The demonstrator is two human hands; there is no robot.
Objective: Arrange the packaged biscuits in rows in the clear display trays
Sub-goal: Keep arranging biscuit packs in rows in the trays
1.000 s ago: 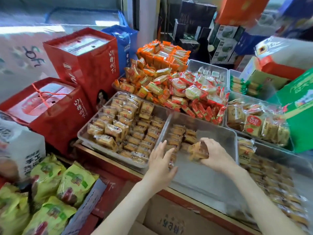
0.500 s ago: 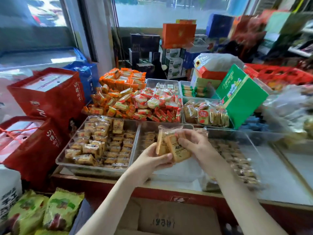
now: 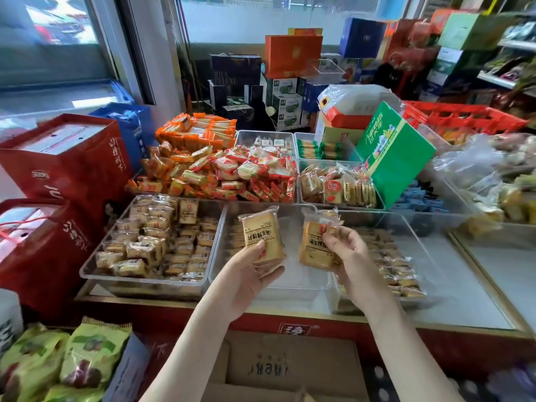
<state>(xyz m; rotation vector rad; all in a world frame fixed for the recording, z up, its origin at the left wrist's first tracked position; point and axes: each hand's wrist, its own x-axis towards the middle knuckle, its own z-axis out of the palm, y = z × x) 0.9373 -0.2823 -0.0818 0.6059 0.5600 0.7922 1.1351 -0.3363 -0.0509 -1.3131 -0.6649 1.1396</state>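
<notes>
Nearest, below both wrists, sits a brown cardboard box (image 3: 290, 367), and down to the left of the left hand lie green snack bags (image 3: 90, 352). The left hand (image 3: 246, 275) is clamped on a biscuit packet (image 3: 261, 232), thumb across its printed face and fingers curled under it, so the packet stands upright above the palm. Just beside it, not touching, the right hand (image 3: 349, 256) pinches a second biscuit packet (image 3: 313, 246) near its top corner between thumb and fingertips. Both packets are held over the middle clear tray (image 3: 298, 281), bare at its near part, with a few biscuits showing at its far end. Left of the left hand a full clear tray (image 3: 139, 282) is packed with wrapped biscuits. Right of the right hand a third tray (image 3: 429, 250) holds a line of biscuits along its left side. All three rest on the desk (image 3: 470, 303). Beyond the hands rises a heap of orange and red packets (image 3: 220, 172), with a tilted green box (image 3: 397, 158) further right. Red gift bags (image 3: 66, 169) stand far left of the left hand
</notes>
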